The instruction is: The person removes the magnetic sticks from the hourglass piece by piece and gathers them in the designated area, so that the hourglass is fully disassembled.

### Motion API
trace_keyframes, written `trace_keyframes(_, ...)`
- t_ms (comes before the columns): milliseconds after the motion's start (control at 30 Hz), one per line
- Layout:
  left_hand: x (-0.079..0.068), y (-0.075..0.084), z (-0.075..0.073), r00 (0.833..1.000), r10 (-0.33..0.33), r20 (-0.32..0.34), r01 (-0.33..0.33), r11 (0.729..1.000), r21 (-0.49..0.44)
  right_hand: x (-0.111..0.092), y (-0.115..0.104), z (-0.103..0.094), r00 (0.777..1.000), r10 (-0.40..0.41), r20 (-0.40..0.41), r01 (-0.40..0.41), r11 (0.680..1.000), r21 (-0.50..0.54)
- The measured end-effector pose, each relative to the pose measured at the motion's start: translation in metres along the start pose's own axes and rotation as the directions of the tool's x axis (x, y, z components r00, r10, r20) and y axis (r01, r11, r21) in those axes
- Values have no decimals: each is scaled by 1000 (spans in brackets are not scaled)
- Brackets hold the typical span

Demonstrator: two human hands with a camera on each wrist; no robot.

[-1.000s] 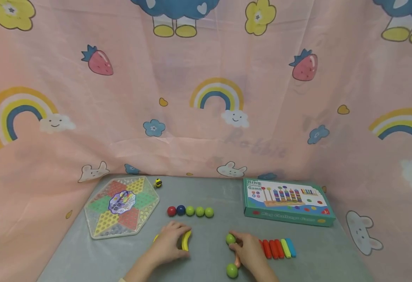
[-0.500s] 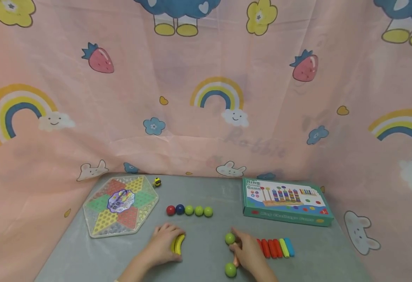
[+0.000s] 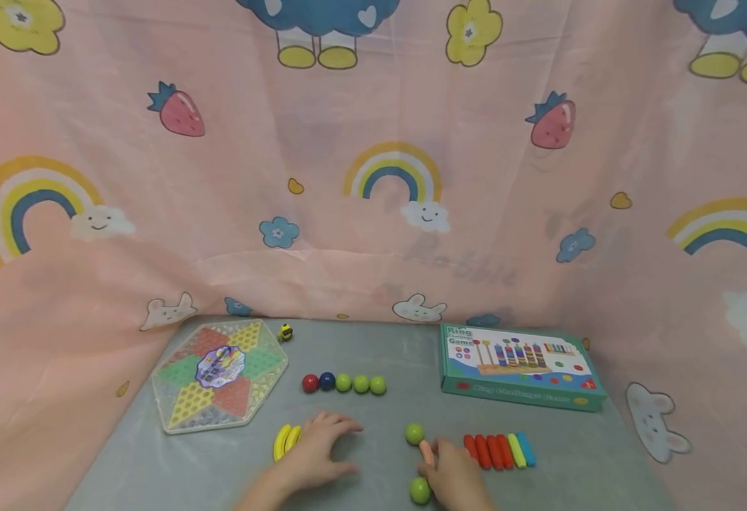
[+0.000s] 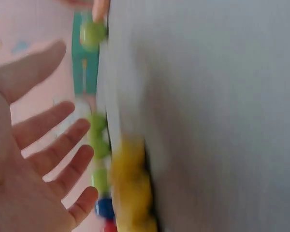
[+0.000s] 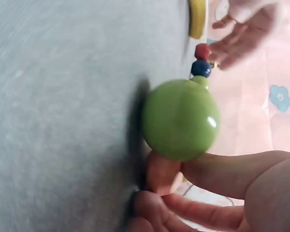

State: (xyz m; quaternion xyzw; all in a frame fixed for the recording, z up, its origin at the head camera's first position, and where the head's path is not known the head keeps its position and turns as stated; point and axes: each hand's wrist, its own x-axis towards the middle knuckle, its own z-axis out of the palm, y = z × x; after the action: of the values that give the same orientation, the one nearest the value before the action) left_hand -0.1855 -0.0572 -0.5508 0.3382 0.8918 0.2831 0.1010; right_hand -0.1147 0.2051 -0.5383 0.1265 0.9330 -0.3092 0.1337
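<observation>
My left hand (image 3: 318, 451) is held with spread fingers just right of the yellow banana-shaped pieces (image 3: 286, 440), partly covering them. Nothing is in its grasp; the left wrist view shows its bare palm (image 4: 24, 154) beside the blurred yellow pieces (image 4: 133, 188). My right hand (image 3: 455, 472) pinches a short peach-coloured stick (image 3: 427, 453) between thumb and finger. One green ball (image 3: 415, 434) lies beyond the stick and another green ball (image 3: 420, 490) on the near side. Up close in the right wrist view, a green ball (image 5: 181, 120) partly hides the stick (image 5: 163, 173).
Behind the hands runs a row of balls: red (image 3: 311, 383), blue (image 3: 327, 381) and several green. Red, yellow and blue sticks (image 3: 497, 451) lie beside the right hand. A hexagonal game board (image 3: 220, 376), a bee figure (image 3: 286, 332) and a game box (image 3: 522, 367) stand farther back.
The left hand drew a yellow piece leftward against another, then released it and moved right with fingers spread. The right hand shifted slightly nearer along the stick, away from the far green ball.
</observation>
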Motion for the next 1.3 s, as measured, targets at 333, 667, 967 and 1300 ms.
trace_keyframes(333, 22, 27, 39, 997, -73, 31, 77, 978, -194, 16, 8, 0, 997, -78, 9, 77, 995, 66)
trace_keyframes(667, 45, 30, 52, 998, -62, 6, 61, 981, -183, 22, 17, -2, 985, -169, 30, 162, 975, 152)
trace_keyframes(967, 44, 31, 51, 997, -63, 32, 68, 980, -187, 22, 15, -1, 989, -140, 41, 131, 976, 172)
trace_keyframes(1300, 38, 33, 49, 999, -24, 23, 28, 987, -159, 21, 12, -2, 990, -126, 62, 113, 977, 182)
